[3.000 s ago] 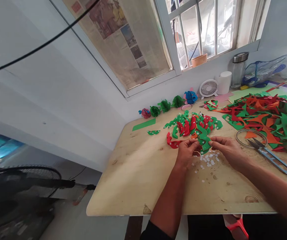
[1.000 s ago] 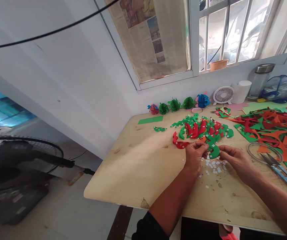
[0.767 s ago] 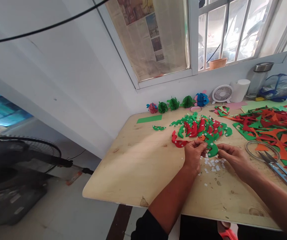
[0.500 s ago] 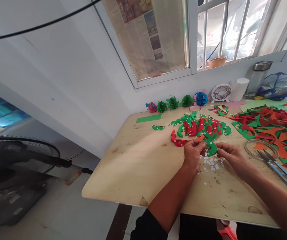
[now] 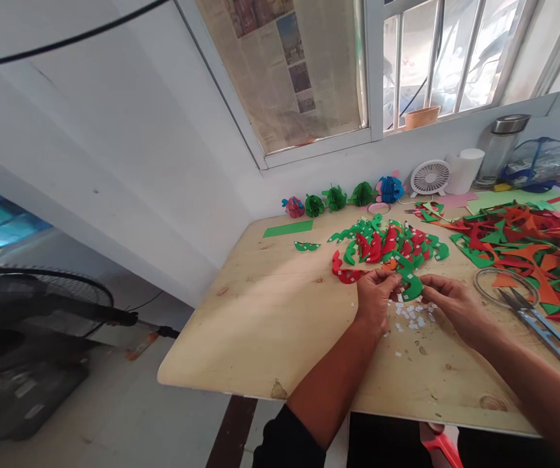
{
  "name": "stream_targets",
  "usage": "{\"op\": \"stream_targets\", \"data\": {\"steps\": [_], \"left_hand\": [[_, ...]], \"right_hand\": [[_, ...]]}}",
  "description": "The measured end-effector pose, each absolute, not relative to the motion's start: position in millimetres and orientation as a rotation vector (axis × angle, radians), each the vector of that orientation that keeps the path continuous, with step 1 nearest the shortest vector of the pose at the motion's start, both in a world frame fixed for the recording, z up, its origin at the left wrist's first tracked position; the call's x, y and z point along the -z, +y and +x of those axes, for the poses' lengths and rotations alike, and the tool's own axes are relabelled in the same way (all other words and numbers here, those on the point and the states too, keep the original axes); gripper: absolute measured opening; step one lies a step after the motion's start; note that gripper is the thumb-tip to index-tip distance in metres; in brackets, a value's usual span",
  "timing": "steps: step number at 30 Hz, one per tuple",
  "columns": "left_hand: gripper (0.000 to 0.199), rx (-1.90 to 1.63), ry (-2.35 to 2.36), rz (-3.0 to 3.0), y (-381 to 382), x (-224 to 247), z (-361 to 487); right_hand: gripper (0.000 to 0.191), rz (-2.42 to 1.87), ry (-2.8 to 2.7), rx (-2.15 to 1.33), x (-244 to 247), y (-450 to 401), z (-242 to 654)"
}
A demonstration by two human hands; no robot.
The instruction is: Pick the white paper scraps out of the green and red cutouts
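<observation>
A curved green paper piece with small white squares on it is held over the table between both hands. My left hand pinches its left side. At its right edge, my right hand has thumb and fingers pressed together; what they grip is too small to tell. Small white paper bits lie scattered just below the hands. Behind them is a pile of red and green cut shapes with white squares, and a red curved piece lies by my left hand.
Blue-handled snips and a tape ring lie right of my right hand, beside a heap of paper scraps. Folded paper figures, a small white fan and a glass bottle stand along the wall.
The view has shifted slightly. The right fingers have moved a little closer to the green piece's edge; the left hand keeps its pinch.
</observation>
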State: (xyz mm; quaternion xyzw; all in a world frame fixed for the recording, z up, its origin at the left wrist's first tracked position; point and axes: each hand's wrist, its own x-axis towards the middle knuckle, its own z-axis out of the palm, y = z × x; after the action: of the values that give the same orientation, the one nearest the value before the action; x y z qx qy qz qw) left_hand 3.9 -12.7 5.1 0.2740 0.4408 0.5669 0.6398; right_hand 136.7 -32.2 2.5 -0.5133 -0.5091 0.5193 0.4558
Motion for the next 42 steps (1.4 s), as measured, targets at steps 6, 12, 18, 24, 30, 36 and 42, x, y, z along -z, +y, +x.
{"op": "stream_targets", "data": {"steps": [6,12,18,24,30,36,42], "left_hand": [[0.025,-1.291,1.018,0.64,-13,-5,4],[0.026,-1.288,1.032,0.67,-11,-5,3],[0.025,-1.28,1.041,0.713,-11,-4,0],[0.02,-1.263,1.056,0.725,-10,-1,-1],[0.019,-1.261,1.086,0.729,-9,0,-1],[0.017,-1.264,1.076,0.727,-8,0,-1],[0.019,-1.239,1.056,0.718,-8,0,-2]], "right_hand": [[0.042,-1.289,-1.306,-1.235,-7,-33,137],[0.045,-1.286,-1.33,-1.225,-9,-34,136],[0.041,-1.277,-1.327,-1.268,-12,-35,136],[0.039,-1.283,-1.375,-1.253,-12,-35,136],[0.042,-1.303,-1.437,-1.183,-13,-34,136],[0.045,-1.277,-1.445,-1.187,-13,-34,136],[0.04,-1.302,-1.445,-1.175,-14,-34,136]]}}
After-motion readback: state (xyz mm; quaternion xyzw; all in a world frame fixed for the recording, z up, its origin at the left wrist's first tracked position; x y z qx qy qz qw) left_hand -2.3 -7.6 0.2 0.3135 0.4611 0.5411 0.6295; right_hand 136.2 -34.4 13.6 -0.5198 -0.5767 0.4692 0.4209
